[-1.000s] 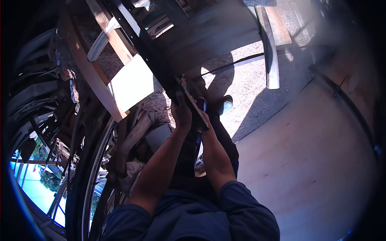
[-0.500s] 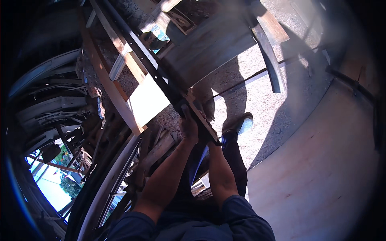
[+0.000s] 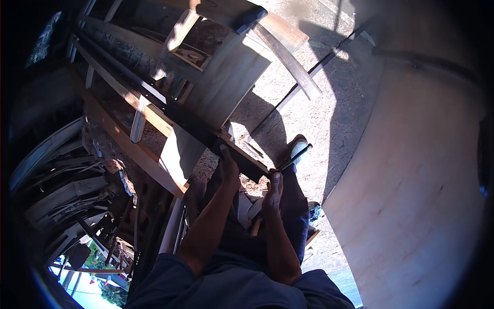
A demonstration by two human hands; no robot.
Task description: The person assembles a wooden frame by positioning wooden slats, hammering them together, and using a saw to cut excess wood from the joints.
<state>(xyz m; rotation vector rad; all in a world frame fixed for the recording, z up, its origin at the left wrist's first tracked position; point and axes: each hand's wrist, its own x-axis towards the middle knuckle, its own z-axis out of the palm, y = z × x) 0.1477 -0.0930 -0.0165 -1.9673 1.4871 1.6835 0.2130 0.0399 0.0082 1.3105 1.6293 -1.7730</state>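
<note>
A long dark beam [image 3: 193, 123] with small light dots along it slants from the upper left down to my hands. My left hand [image 3: 229, 172] is closed around its left edge near the close end, thumb lying on top. Along the beam's right edge runs a lighter wooden strip [image 3: 242, 150]. My right hand [image 3: 272, 194] is just beyond the beam's end, closed on a slim dark rod [image 3: 296, 157] that points up and right. The rod's kind cannot be made out, and its lower end is hidden in my fingers.
A wooden frame with a curved plank [image 3: 128, 136] stands to the left, beside stacked timber [image 3: 67, 195]. Ahead are a flat board [image 3: 226, 77] and a curved wooden piece [image 3: 288, 59]. A large pale panel [image 3: 411, 195] fills the right, and my shoe [image 3: 298, 149] rests on the ground.
The view has turned, shifting the beam leftward. My right hand has come away from the beam's right side, and the slim dark rod now shows in it. My left hand stays on the beam.
</note>
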